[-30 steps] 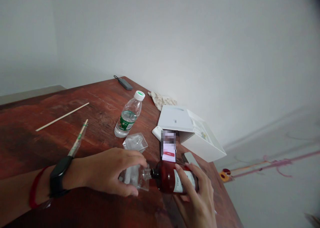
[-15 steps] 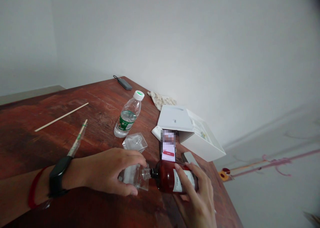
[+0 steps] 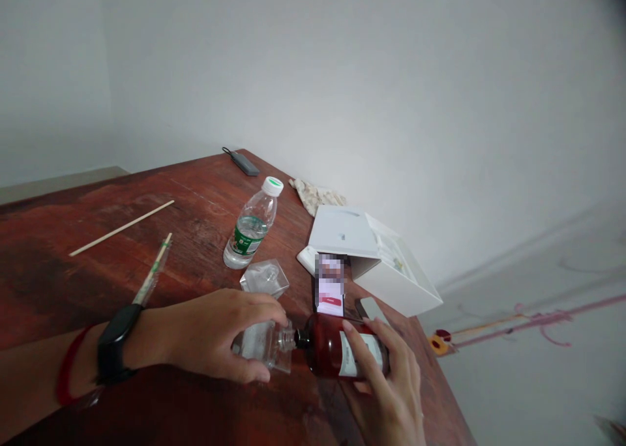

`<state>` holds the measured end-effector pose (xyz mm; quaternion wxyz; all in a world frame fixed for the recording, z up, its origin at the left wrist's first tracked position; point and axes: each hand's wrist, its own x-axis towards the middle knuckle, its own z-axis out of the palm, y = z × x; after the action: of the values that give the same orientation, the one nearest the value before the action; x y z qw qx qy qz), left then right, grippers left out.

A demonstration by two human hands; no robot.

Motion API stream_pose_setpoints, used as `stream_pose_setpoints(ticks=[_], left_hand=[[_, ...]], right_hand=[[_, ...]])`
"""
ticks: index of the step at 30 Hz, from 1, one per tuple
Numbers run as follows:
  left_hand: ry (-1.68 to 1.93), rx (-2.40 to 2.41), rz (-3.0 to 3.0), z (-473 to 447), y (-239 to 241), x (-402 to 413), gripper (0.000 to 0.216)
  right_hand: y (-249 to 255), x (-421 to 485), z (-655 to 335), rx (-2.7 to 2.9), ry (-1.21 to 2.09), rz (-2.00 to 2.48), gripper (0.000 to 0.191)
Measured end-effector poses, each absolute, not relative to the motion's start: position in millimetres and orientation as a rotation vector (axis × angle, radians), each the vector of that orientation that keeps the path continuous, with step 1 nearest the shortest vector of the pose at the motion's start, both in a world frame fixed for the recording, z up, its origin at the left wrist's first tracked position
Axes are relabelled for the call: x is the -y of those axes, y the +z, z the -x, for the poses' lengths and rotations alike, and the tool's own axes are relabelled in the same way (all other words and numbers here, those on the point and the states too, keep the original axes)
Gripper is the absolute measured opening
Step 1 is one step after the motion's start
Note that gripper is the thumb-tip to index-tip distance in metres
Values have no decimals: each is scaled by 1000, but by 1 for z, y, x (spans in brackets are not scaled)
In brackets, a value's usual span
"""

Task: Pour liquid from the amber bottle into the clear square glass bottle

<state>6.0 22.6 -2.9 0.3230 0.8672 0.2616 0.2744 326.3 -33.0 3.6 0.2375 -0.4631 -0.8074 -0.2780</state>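
Glass meets glass near the right edge of the table (image 3: 73,289): a brown bottle (image 3: 332,351), tipped sideways, has its neck at the mouth of a clear bottle (image 3: 267,348). A slight misalignment could spill liquid toward the phone (image 3: 330,286) just behind. The left hand (image 3: 215,332) is wrapped around the clear bottle, and the right hand (image 3: 386,387) clasps the brown one.

I'm looking down at a reddish wooden table (image 3: 59,289): a bare stick (image 3: 121,227) and a wrapped one (image 3: 154,271) lie on the left. A water bottle (image 3: 252,224) stands mid-table with a clear lid (image 3: 264,278) just in front of it. Along the right edge there's a grey gadget (image 3: 243,162), a cloth (image 3: 315,196) and a white box (image 3: 376,257) with a phone (image 3: 330,286) propped against it, and a glass bottle (image 3: 267,347) sits nearest me.
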Motion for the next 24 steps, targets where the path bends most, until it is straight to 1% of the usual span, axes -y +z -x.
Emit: stream_pose_setpoints(ticks=[13, 20, 24], left_hand=[[713, -696, -2256, -6, -1, -23, 56], [727, -676, -2249, -6, -1, -23, 56], [746, -670, -2255, -5, -2, -23, 55]], right_hand=[[5, 34, -325, 2223, -743, 1241, 43], [3, 34, -326, 2211, -734, 1275, 60], [3, 34, -326, 2226, -727, 1270, 60]])
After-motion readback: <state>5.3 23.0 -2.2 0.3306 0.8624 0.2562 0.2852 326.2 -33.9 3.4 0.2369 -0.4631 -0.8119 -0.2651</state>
